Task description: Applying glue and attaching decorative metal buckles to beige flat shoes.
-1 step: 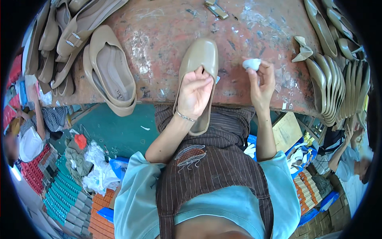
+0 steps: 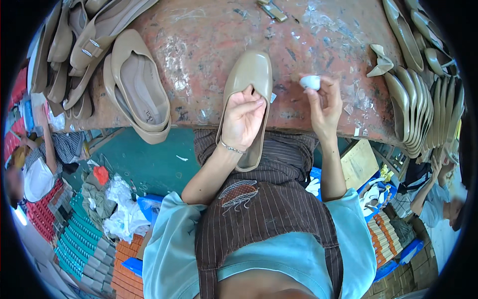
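A beige flat shoe [image 2: 251,70] lies lengthwise with its toe on the worn reddish table [image 2: 199,45] and its heel over my lap. My left hand [image 2: 242,119] grips it, fingers tucked inside the opening. To the right of the shoe, my right hand [image 2: 324,107] is raised just above the table edge. Its fingertips pinch a small white wad [image 2: 312,82].
Beige shoes [image 2: 134,92] and strapped ones pile up at the table's left. A row of shoes on edge [image 2: 423,109] lines the right side. A metal tool [image 2: 271,10] lies at the far edge. Other people sit at lower left [image 2: 37,174] and right [image 2: 440,199].
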`<state>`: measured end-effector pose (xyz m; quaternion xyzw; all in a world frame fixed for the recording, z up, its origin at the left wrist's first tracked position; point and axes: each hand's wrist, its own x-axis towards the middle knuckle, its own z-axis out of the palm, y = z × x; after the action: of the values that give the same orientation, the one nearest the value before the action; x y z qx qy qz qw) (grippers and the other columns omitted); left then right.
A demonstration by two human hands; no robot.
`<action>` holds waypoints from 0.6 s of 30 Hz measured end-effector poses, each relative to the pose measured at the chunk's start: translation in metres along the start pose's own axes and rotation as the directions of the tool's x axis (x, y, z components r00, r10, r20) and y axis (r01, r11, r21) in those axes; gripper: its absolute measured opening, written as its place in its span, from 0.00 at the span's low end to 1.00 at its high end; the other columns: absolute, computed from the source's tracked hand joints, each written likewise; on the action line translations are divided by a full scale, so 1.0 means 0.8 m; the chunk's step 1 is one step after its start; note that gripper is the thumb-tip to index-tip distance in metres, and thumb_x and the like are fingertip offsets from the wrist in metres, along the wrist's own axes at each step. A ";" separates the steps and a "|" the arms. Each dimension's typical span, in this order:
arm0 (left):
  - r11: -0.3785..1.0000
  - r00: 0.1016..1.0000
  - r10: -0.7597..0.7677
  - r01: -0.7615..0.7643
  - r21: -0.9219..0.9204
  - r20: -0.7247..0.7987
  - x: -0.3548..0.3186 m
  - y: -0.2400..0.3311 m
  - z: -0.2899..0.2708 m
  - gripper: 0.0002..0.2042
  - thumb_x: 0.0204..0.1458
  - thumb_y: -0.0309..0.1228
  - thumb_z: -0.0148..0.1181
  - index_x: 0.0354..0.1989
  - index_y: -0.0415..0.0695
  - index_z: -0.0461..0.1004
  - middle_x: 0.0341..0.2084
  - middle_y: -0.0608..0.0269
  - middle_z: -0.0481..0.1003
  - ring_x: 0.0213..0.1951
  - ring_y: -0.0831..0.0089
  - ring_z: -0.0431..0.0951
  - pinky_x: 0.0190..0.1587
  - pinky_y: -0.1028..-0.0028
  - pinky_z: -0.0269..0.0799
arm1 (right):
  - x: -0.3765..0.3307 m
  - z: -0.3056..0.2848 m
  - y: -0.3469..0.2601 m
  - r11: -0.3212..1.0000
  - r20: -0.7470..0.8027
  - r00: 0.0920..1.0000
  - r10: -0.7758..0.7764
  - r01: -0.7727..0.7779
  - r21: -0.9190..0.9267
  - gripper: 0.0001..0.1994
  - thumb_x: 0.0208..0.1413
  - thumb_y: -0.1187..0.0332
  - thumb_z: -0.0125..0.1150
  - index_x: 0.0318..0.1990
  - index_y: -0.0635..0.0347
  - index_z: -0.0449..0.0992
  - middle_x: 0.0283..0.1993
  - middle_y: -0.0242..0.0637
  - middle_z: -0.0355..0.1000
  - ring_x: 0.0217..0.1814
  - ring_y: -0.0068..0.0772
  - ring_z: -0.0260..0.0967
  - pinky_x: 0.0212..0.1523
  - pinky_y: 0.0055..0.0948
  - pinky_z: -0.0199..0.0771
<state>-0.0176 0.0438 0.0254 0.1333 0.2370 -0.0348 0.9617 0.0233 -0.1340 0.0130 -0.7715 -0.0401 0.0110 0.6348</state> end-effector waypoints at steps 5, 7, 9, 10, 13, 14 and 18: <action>0.998 0.998 0.063 -0.063 0.023 -0.001 -0.003 -0.005 -0.012 0.09 0.49 0.11 0.49 0.36 0.36 0.68 0.35 0.59 0.71 0.38 0.74 0.73 0.45 0.74 0.69 | -0.005 0.022 -0.024 0.968 0.177 0.979 -0.106 0.142 -0.207 0.10 0.51 0.78 0.60 0.42 0.65 0.74 0.36 0.40 0.75 0.36 0.29 0.73 0.37 0.24 0.71; 0.998 0.998 0.053 -0.051 0.040 -0.040 0.002 -0.010 -0.022 0.08 0.50 0.12 0.50 0.38 0.35 0.68 0.36 0.57 0.72 0.40 0.74 0.74 0.45 0.74 0.70 | 0.001 0.026 -0.029 0.956 0.198 0.969 -0.146 0.189 -0.223 0.11 0.49 0.78 0.61 0.42 0.64 0.75 0.36 0.40 0.74 0.36 0.35 0.73 0.37 0.28 0.71; 0.993 0.995 0.095 -0.097 0.059 0.042 0.005 -0.013 -0.025 0.11 0.53 0.14 0.49 0.44 0.33 0.63 0.41 0.56 0.71 0.43 0.75 0.73 0.49 0.77 0.69 | 0.005 0.028 -0.030 0.919 0.250 0.951 -0.183 0.256 -0.300 0.11 0.47 0.79 0.61 0.41 0.64 0.75 0.35 0.40 0.74 0.36 0.37 0.72 0.37 0.30 0.71; 0.992 0.994 0.093 -0.098 0.078 0.057 0.005 -0.013 -0.024 0.10 0.53 0.15 0.49 0.45 0.33 0.64 0.41 0.56 0.71 0.44 0.76 0.73 0.49 0.76 0.69 | 0.007 0.029 -0.030 0.918 0.254 0.950 -0.183 0.258 -0.301 0.11 0.47 0.79 0.61 0.41 0.64 0.75 0.35 0.40 0.74 0.36 0.37 0.72 0.37 0.30 0.71; 0.987 0.993 0.117 -0.113 0.112 -0.031 0.004 -0.014 -0.013 0.09 0.52 0.14 0.51 0.41 0.34 0.67 0.39 0.57 0.72 0.43 0.74 0.74 0.47 0.77 0.70 | 0.012 0.032 -0.035 0.886 0.273 0.936 -0.221 0.310 -0.345 0.11 0.46 0.79 0.60 0.40 0.63 0.75 0.35 0.40 0.73 0.35 0.40 0.70 0.36 0.32 0.70; 0.988 0.993 0.116 -0.112 0.107 -0.031 0.004 -0.014 -0.011 0.09 0.52 0.14 0.51 0.41 0.34 0.67 0.39 0.57 0.72 0.43 0.74 0.74 0.47 0.77 0.70 | 0.014 0.032 -0.037 0.868 0.287 0.931 -0.224 0.325 -0.375 0.11 0.47 0.78 0.60 0.40 0.63 0.75 0.34 0.40 0.73 0.35 0.40 0.70 0.36 0.32 0.70; 0.985 0.992 0.120 -0.115 0.130 -0.031 0.004 -0.015 -0.013 0.09 0.52 0.14 0.50 0.42 0.34 0.67 0.40 0.58 0.72 0.42 0.75 0.74 0.47 0.77 0.70 | 0.017 0.034 -0.038 0.806 0.313 0.912 -0.266 0.389 -0.447 0.10 0.47 0.76 0.61 0.39 0.62 0.75 0.32 0.40 0.71 0.33 0.42 0.68 0.33 0.33 0.69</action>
<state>-0.0212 0.0349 0.0119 0.2088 0.2445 0.0095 0.9468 0.0333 -0.1002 0.0382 -0.8834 -0.2497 -0.0189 0.3961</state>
